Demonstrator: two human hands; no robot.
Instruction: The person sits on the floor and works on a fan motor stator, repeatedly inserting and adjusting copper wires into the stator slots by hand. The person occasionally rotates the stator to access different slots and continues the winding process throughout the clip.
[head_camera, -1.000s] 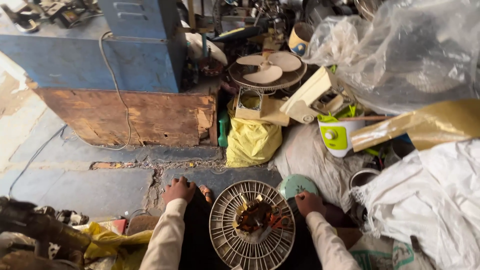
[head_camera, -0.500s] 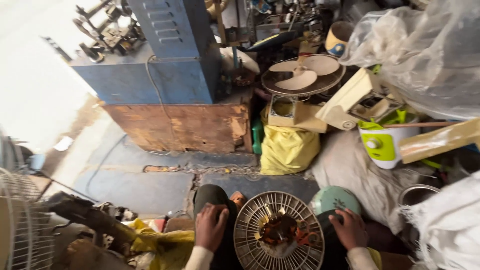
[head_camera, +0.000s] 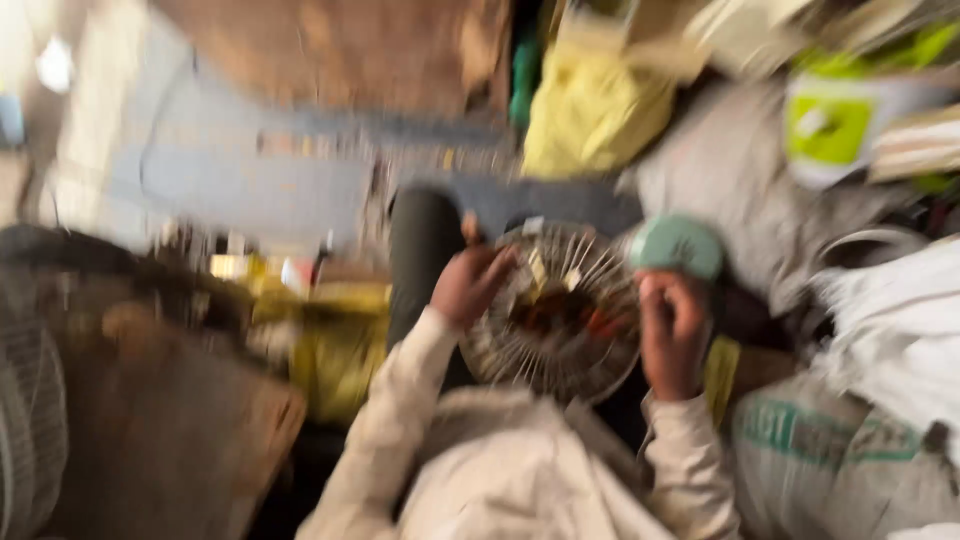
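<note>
Wire fan guard (head_camera: 555, 310), round, rusty centre, blurred; both hands' fingers grip rim.

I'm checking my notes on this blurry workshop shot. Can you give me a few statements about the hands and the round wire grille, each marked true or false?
1. Both hands are on the round wire fan grille. True: the left hand is at its left rim and the right hand at its right rim.
2. The grille lies on the blue-grey floor, far from the person. False: it sits close in front of them, between their arms.
3. A yellow bag lies beyond the grille. True.
4. The pale green round cap is beside the left hand. False: it is just above the right hand.
5. The person wears dark sleeves. False: the sleeves are light cream.
</note>
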